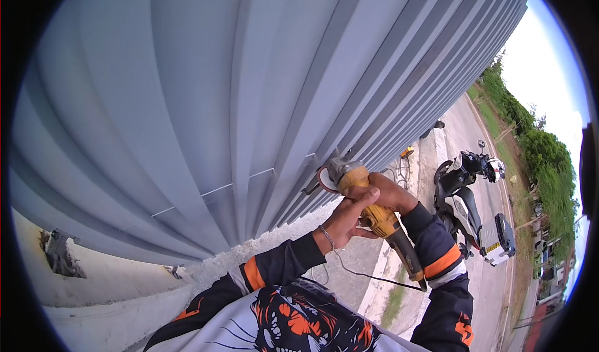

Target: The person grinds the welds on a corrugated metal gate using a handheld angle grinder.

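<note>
A yellow and black angle grinder (384, 221) with a round disc at its head is in both my hands. My left hand (346, 220) is wrapped round the grinder's body from the left, its thumb pointing up. On the far side, my right hand (382, 193) grips the grinder close behind its metal head. The disc is at the grey corrugated metal panel (268, 90), near its lower edge; whether they touch is unclear. A thin light line crosses several of the panel's ribs, left of the disc. A black cable leaves the grinder's rear end.
A parked motorcycle (465, 208) with a rear box stands on the road at the right. Below the panel runs a pale concrete ledge (118, 283). Cables (400, 172) lie on the ground beyond the grinder. Trees line the far roadside.
</note>
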{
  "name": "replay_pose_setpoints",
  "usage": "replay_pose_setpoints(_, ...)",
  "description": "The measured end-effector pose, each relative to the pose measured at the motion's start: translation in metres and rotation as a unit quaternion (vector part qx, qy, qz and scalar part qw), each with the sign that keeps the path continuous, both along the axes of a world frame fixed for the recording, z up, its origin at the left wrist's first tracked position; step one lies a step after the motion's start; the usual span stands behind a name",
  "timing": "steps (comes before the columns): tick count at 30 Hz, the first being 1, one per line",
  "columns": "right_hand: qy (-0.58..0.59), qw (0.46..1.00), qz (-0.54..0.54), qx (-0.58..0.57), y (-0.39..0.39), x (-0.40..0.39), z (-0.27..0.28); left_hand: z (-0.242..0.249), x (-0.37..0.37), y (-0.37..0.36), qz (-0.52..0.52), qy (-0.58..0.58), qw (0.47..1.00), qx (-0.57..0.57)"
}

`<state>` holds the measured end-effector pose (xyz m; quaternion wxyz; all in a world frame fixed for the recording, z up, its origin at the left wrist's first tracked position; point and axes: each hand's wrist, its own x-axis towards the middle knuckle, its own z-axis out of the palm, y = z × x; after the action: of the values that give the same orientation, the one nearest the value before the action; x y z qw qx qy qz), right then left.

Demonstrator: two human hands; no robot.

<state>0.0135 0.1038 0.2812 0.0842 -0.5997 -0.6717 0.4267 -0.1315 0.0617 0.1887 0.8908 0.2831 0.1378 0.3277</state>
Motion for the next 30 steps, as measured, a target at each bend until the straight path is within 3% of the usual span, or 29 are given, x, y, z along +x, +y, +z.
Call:
replay_pose_setpoints(9, -0.035, 0.997, 0.009, 0.064, -0.008, -0.004, -0.005, -0.016, 0.003, 0.004, -0.033, -0.043, 0.999, -0.010)
replay_pose_setpoints(13, -0.044, 0.979, 0.000, 0.200, -0.027, -0.006, -0.036, -0.036, -0.004, -0.006, -0.038, -0.073, 0.997, -0.009)
replay_pose_setpoints(18, -0.197, 0.947, -0.080, 0.242, -0.073, -0.038, -0.076, -0.081, -0.018, -0.026, -0.066, -0.116, 0.990, -0.042)
replay_pose_setpoints(20, -0.222, 0.928, -0.066, 0.291, -0.086, -0.050, -0.087, -0.098, -0.019, -0.034, -0.063, -0.118, 0.989, -0.070)
replay_pose_setpoints(30, -0.338, 0.905, 0.007, 0.258, -0.071, -0.074, -0.078, -0.102, -0.014, -0.037, -0.041, -0.244, 0.958, -0.147)
